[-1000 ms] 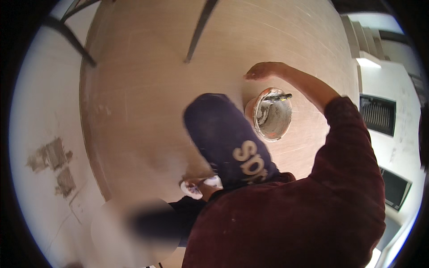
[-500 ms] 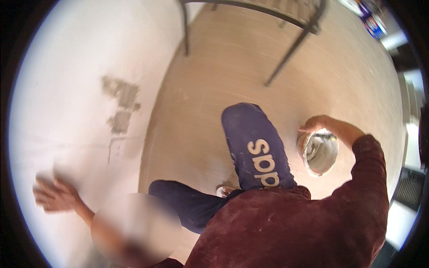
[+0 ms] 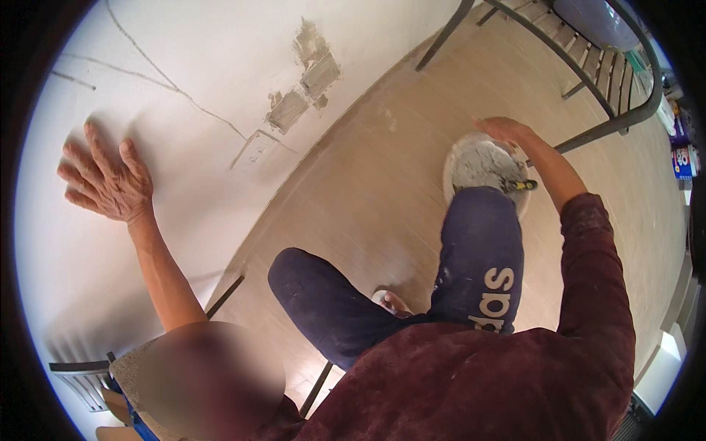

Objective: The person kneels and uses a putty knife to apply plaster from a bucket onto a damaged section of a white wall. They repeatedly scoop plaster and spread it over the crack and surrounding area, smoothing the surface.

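Note:
My left hand [image 3: 109, 176] presses flat on the white wall [image 3: 198, 70], fingers spread, with nothing in it. Off to the right, my right hand [image 3: 506, 131] grips the far rim of a round white bucket [image 3: 448, 173]; its fingertips are partly hidden. Grey wet plaster [image 3: 479, 163] fills the bucket's visible part. A tool with a yellow and black handle [image 3: 525, 185] leans in it at the right side. My right knee [image 3: 482, 209] covers the near part of the bucket.
Grey filled patches [image 3: 303, 94] mark the wall above a white socket [image 3: 257, 151], and a thin cut line runs across it. A dark metal-framed slatted bench [image 3: 581, 66] stands at the far right. Behind my left arm is a chair back [image 3: 81, 382].
My view has turned, bringing more wall and bench into sight. The bucket, with my right hand still at its rim, has gone from beside my right knee to beyond it.

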A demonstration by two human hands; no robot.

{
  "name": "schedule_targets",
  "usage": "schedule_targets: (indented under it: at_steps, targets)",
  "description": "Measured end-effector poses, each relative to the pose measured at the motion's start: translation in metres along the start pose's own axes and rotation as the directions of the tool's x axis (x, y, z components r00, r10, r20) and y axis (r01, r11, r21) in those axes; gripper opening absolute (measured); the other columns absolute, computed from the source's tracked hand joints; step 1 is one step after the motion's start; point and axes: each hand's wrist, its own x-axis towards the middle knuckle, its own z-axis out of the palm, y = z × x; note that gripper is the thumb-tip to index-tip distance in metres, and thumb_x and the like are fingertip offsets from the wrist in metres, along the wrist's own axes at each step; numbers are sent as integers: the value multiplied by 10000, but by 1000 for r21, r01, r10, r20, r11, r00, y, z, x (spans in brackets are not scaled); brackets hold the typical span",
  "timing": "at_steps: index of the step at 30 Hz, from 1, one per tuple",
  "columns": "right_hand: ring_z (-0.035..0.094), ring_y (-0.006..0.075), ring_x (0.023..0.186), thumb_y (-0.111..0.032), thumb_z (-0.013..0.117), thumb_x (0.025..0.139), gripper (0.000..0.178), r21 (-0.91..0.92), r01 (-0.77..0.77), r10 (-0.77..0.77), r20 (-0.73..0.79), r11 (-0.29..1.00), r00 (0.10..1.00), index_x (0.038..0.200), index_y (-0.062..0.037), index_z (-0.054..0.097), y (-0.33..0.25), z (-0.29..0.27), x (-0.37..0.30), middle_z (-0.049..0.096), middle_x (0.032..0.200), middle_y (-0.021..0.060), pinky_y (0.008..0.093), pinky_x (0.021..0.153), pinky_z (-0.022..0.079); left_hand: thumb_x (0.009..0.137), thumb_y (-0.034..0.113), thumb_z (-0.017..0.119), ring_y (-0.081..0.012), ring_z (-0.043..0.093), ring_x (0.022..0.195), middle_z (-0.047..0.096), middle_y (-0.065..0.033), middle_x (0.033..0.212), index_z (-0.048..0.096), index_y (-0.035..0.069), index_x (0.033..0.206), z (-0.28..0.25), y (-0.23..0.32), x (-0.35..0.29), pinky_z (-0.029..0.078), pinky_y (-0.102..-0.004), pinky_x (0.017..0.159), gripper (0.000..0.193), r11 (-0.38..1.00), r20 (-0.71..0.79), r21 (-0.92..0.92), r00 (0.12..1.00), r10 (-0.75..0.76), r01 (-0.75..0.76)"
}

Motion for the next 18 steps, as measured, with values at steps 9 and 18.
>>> schedule_targets:
  at_steps: [9,18]
  targets:
    - [581,360,999,-459,538,845,495,-522,222,-364,-186,823,913,1121,-49,568,-2,-14,-8,607,1058,178,456,826,477,880,621,366,-263,5,1415,189,-57,1518,421,288,1368,-1,18,7,-126,-447,1093,594,844,271,535,953,-138,-30]
    - [639,316,854,-217,688,684,384,-621,133,-148,27,772,989,1032,-85,594,30,7,-71,656,860,122,423,710,505,882,559,474,-189,358,1287,466,23,1373,549,255,1271,-32,47,30,154,-415,1066,499,559,378,799,908,-179,-222]
